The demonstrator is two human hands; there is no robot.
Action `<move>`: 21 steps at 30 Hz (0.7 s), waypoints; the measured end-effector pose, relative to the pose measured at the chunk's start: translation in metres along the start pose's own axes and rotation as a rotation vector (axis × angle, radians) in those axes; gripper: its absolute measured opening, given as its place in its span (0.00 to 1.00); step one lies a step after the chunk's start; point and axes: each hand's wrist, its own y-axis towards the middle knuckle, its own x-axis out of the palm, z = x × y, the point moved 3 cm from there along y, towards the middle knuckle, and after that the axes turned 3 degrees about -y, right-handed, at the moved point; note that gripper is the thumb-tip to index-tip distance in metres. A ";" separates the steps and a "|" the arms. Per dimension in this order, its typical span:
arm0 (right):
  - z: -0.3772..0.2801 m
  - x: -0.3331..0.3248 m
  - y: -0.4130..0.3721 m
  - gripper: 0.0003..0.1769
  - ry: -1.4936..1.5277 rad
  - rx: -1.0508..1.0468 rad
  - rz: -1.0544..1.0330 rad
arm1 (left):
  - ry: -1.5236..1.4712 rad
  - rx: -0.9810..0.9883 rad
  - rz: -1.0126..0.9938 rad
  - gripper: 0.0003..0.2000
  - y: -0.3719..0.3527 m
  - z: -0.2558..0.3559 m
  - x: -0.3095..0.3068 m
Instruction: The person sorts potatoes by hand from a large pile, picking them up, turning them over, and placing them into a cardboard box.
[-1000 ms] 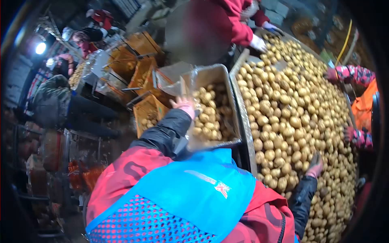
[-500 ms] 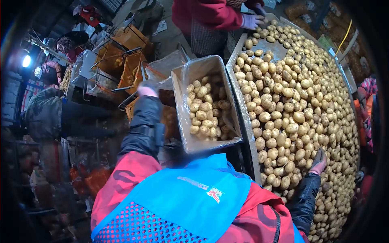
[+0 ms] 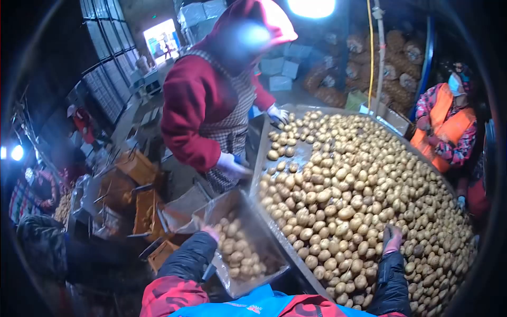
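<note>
The person's left hand (image 3: 211,233) sat at the 9 o'clock rim of a box (image 3: 265,236) lined with clear plastic, its fingertips against the liner. The dark sleeve hid most of the hand, so I could not tell whether it pinched the plastic or only touched it. The box lay low in the view, toward 6 o'clock, tilted with its long side running from 11 to 5 o'clock, and held a shallow load of potatoes (image 3: 238,254). Its 3 o'clock wall stood just beside the metal edge of the sorting table (image 3: 302,154). The right hand (image 3: 393,238) lay at 4 o'clock on the heap (image 3: 359,195) that covered the table. It lay palm down with fingers stretched flat over the tubers, closed on nothing. At 11 o'clock from the box a co-worker (image 3: 203,100) in a red hooded top and checked apron leaned over the table. One pale glove (image 3: 278,114) was among loose potatoes at the far end, and the other (image 3: 231,163) was at the table's edge. A second person (image 3: 447,128) in an orange vest stood at 2 o'clock beyond the heap. Orange crates (image 3: 142,211) stood on the floor at 9 o'clock, well apart from the box.
</note>
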 end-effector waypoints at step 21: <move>-0.016 -0.004 -0.018 0.07 -0.060 -0.327 0.182 | 0.457 -0.082 0.154 0.13 -0.080 -0.118 -0.090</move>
